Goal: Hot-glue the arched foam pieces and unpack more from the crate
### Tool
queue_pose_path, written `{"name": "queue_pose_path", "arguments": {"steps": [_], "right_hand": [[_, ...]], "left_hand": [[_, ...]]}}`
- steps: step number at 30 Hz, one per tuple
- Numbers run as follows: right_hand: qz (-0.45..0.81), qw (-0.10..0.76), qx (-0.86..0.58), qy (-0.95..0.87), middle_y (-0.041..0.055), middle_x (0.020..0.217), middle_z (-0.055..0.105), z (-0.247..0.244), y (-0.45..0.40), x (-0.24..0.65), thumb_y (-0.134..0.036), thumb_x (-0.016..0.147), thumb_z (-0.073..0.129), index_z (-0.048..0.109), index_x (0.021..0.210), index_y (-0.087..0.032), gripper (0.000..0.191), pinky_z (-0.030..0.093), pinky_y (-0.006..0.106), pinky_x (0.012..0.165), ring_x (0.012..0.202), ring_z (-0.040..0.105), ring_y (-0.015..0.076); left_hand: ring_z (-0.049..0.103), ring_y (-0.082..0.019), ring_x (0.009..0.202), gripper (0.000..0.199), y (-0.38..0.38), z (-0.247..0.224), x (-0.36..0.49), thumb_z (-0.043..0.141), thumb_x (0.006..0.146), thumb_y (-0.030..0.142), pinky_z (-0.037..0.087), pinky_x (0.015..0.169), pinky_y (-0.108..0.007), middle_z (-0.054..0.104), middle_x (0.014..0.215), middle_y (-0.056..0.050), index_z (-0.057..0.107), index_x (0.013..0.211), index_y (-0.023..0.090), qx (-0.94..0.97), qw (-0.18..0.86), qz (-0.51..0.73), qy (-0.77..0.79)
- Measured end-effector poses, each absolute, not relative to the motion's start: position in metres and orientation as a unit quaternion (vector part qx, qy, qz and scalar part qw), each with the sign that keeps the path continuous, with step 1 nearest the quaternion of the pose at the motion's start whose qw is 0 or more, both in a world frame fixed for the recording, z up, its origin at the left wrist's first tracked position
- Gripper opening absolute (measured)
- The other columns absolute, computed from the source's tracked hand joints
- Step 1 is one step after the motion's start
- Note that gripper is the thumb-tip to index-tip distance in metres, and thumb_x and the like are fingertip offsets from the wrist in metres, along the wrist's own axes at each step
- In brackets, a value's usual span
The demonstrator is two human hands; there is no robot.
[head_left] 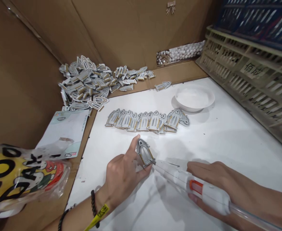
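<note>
The person's left hand (pixel 121 183) holds a small arch-shaped piece (pixel 144 153), grey with a gold edge, upright above the desk (pixel 203 144). Its fingers (pixel 133 144) are narrowed into a pinch, with the index finger and thumb gripping the piece from the sides. The right hand (pixel 210 176) is wrapped around a white glue gun (pixel 194 186), which has an orange trigger and a clear glue stick (pixel 253 216) running out of its back. Those fingers (pixel 201 168) curl closely over the top of the gun's body. The gun's narrow tip touches the lower corner of the arch-shaped piece.

Just beyond the hands, a curving row of similar pieces (pixel 147 121) lies overlapped on the white desk. A shallow white bowl (pixel 194 98) sits to the right of the row, and a single piece (pixel 163 86) lies on a cardboard ledge behind it. A large loose heap of pieces (pixel 88 83) is piled on the cardboard at the back left, beside a printed card (pixel 64 134). A plastic bag (pixel 13 179) with yellow and black print is at the left edge, and a pale plastic crate (pixel 249 77) stands along the right side. The left wrist wears a beaded bracelet (pixel 93 205) and a yellow band (pixel 97 218).
</note>
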State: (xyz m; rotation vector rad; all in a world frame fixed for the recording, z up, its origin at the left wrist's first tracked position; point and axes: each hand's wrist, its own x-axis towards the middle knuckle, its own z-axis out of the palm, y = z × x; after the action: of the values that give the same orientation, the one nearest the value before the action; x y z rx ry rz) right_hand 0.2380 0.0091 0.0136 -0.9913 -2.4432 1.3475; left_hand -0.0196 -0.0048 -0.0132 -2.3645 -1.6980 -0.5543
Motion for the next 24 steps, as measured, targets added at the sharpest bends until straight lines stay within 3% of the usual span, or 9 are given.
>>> {"name": "queue_pose_path", "arguments": {"steps": [7,11,15,24], "right_hand": [[0.424,0.097,-0.365,-0.823,-0.0021,0.069,0.058,0.013,0.009,0.235,-0.014,0.079,0.053,0.047,0.071,-0.022,0.012,0.036,0.024,0.05,0.055,0.051,0.0115],[0.417,0.121,-0.404,-0.805,-0.0012,0.061,0.058,0.024,0.009,0.236,-0.026,0.085,0.048,0.043,0.064,-0.024,0.022,0.037,0.025,0.045,0.048,0.052,0.0132],[0.434,0.138,-0.416,-0.787,0.0014,0.062,0.061,0.031,0.008,0.239,-0.04,0.088,0.044,0.049,0.063,-0.025,0.029,0.044,0.028,0.049,0.052,0.057,0.017],[0.422,0.15,-0.425,-0.786,0.0018,0.06,0.06,0.023,0.011,0.239,-0.046,0.091,0.044,0.057,0.064,-0.024,0.037,0.049,0.028,0.049,0.052,0.057,0.0173]], "left_hand": [[0.047,-0.009,0.035,0.062,-0.006,-0.013,-0.021,0.067,0.076,0.039,0.037,0.039,-0.018,0.047,0.045,0.013,0.048,0.132,0.019,-0.78,0.058,-0.192,-0.593],[0.051,-0.01,0.039,0.066,-0.006,-0.011,-0.019,0.069,0.074,0.04,0.04,0.042,-0.019,0.053,0.049,0.012,0.048,0.132,0.019,-0.769,0.038,-0.167,-0.616],[0.053,-0.011,0.038,0.073,-0.006,-0.011,-0.02,0.07,0.074,0.042,0.043,0.045,-0.02,0.054,0.049,0.012,0.044,0.137,0.017,-0.769,0.028,-0.149,-0.622],[0.064,-0.015,0.05,0.075,-0.006,-0.015,-0.019,0.074,0.069,0.039,0.051,0.059,-0.023,0.064,0.056,0.009,0.046,0.136,0.019,-0.747,-0.001,-0.152,-0.647]]}}
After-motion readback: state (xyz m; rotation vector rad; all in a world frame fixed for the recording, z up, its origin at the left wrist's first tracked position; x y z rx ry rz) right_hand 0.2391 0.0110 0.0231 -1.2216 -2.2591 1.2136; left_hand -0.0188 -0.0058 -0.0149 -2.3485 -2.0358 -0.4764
